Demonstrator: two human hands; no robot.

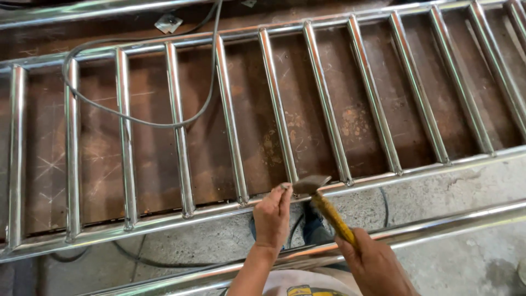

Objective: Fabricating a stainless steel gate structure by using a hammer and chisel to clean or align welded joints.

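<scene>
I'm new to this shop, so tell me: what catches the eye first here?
A shiny steel railing frame with many parallel bars spans a rusty brown table. At its near rail, the right hand grips a yellow-handled hammer beside the left hand. A black cable loops across the left bars.

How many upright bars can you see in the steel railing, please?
12: side by side across the railing, from the leftmost bar to a cut-off one at the right edge; more may lie out of view.

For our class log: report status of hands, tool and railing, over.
Right hand grips yellow-handled hammer. Left hand pinches at lower rail beside hammer head. Black cable lies across bars.
</scene>
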